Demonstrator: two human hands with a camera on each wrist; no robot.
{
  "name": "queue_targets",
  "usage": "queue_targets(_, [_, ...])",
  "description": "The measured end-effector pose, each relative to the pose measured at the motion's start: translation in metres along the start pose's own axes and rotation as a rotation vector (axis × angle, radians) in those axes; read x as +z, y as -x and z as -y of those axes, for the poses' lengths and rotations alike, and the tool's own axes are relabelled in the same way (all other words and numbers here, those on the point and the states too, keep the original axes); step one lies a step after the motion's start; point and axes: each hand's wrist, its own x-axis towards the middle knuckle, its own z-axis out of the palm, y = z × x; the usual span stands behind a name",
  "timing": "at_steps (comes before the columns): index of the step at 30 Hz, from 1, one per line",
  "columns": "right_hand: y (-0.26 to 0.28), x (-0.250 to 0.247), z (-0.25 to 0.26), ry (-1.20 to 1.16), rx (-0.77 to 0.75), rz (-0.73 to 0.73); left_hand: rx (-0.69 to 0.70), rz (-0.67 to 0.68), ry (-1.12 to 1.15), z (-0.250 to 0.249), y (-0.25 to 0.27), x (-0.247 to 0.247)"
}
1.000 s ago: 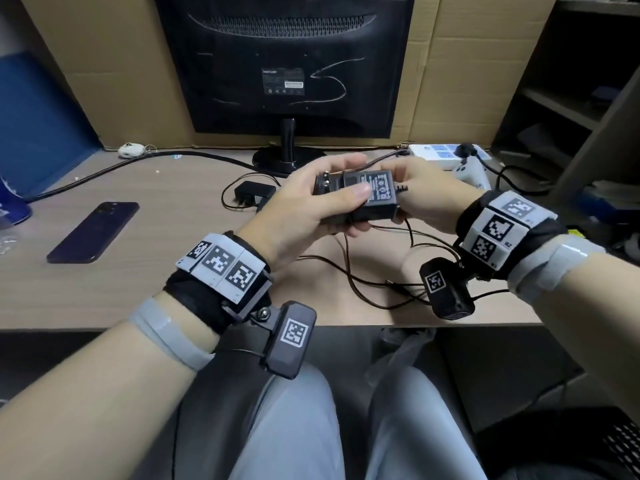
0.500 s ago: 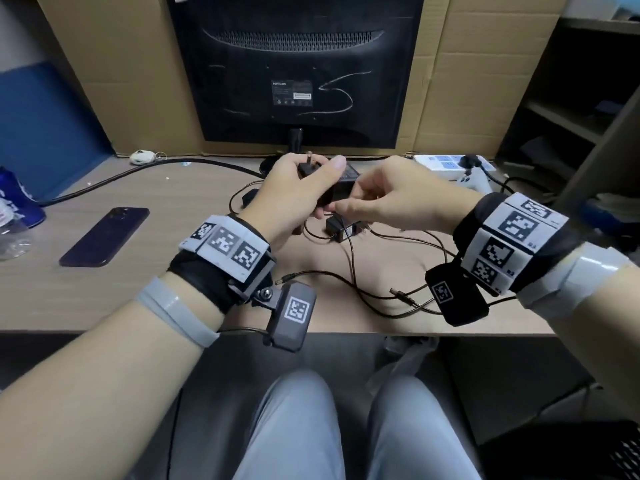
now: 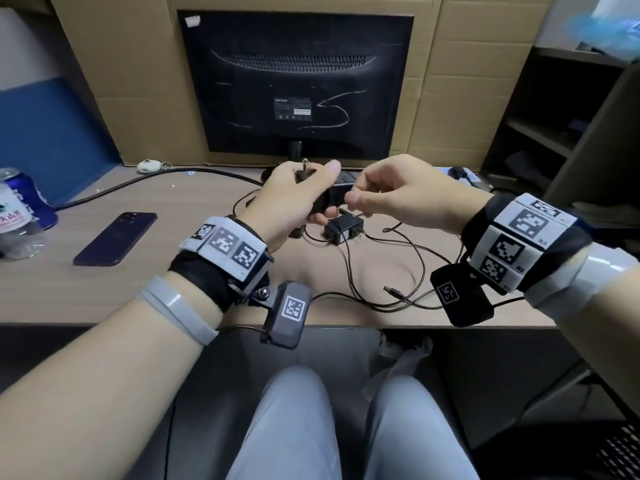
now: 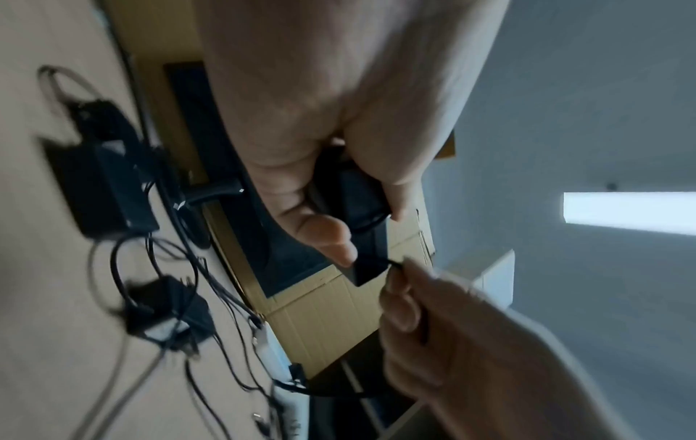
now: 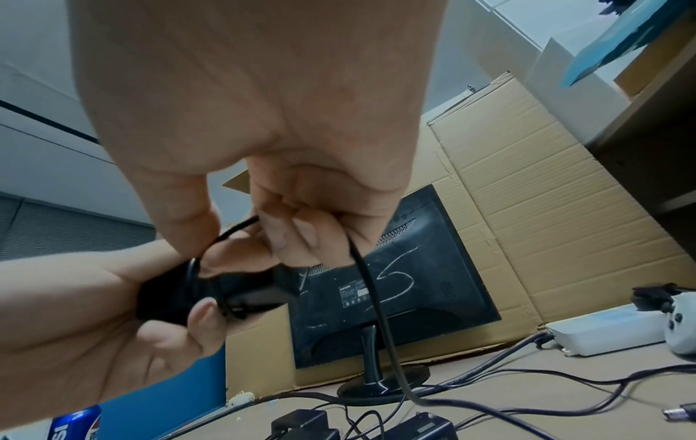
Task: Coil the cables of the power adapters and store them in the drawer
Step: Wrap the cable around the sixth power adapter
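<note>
Desk [image 3: 104,292] backed by cardboard and a monitor [image 3: 298,84]: your left hand [image 3: 294,199] is wrapped around a black power adapter [image 5: 211,293] held above it, while your right hand [image 3: 398,195] pinches its cable [image 5: 371,285]. Another adapter [image 3: 343,229] sits underneath.

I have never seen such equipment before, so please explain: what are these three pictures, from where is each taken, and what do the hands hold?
No machine here: a person wears three cameras. The head view looks down at both hands; each wrist view looks along one hand. The left hand grips a black power adapter, prongs up. The right hand pinches its thin cable, which hangs to the desk. There lie another adapter, loose cables, a dark phone, a monitor's stand, and a can and bottle far left.
</note>
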Motion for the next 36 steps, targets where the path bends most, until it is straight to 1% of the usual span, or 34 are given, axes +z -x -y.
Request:
queue_targets(2, [0.001,0.002,0.001,0.049,-0.023,0.038,0.010,-0.009,-0.091,0.003,0.000,0.003])
queue_targets(3, [0.002,0.003,0.001,0.078,-0.030,0.051,-0.002,-0.010,-0.099,0.004,0.001,0.005])
queue_targets(4, [0.003,0.003,0.001,0.107,-0.032,0.055,-0.010,0.000,-0.075,0.005,0.001,0.005])
queue_targets(6, [0.005,0.001,0.000,0.127,-0.020,0.032,-0.014,0.061,-0.016,0.005,0.005,0.006])
queue_targets(8, [0.005,-0.001,-0.004,0.023,0.008,-0.023,-0.018,0.112,-0.021,0.004,0.008,0.006])
queue_targets(10, [0.003,-0.005,-0.009,-0.127,0.052,-0.116,-0.039,0.129,-0.054,0.006,0.012,0.006])
queue_targets(12, [0.001,-0.008,-0.013,-0.181,0.099,-0.186,-0.072,0.158,-0.059,0.008,0.015,0.006])
queue_targets(16, [-0.004,0.000,-0.022,-0.185,0.166,-0.153,-0.070,0.181,-0.108,0.012,0.013,0.012])
queue_targets(18, [-0.008,0.008,-0.030,-0.300,0.190,-0.133,-0.079,0.182,-0.115,0.017,0.006,0.015])
queue_targets(20, [-0.013,0.013,-0.041,-0.374,0.199,-0.154,-0.078,0.182,-0.117,0.024,-0.003,0.019])
queue_targets(24, [-0.035,0.019,-0.066,-0.180,0.156,-0.250,-0.084,0.162,-0.128,0.039,-0.029,0.022])
queue_targets(27, [-0.056,0.020,-0.087,-0.171,0.156,-0.279,-0.102,0.157,-0.113,0.048,-0.047,0.023])
queue_targets(29, [-0.067,0.020,-0.097,-0.194,0.145,-0.271,-0.112,0.150,-0.090,0.052,-0.057,0.025])
queue_targets(31, [-0.075,0.020,-0.104,-0.233,0.146,-0.249,-0.108,0.150,-0.020,0.054,-0.068,0.026])
queue_targets(34, [-0.081,0.013,-0.111,-0.343,0.143,-0.177,-0.083,0.223,0.089,0.051,-0.076,0.024])
queue_targets(36, [-0.081,0.006,-0.117,-0.355,0.170,-0.139,-0.056,0.268,0.114,0.049,-0.080,0.022])
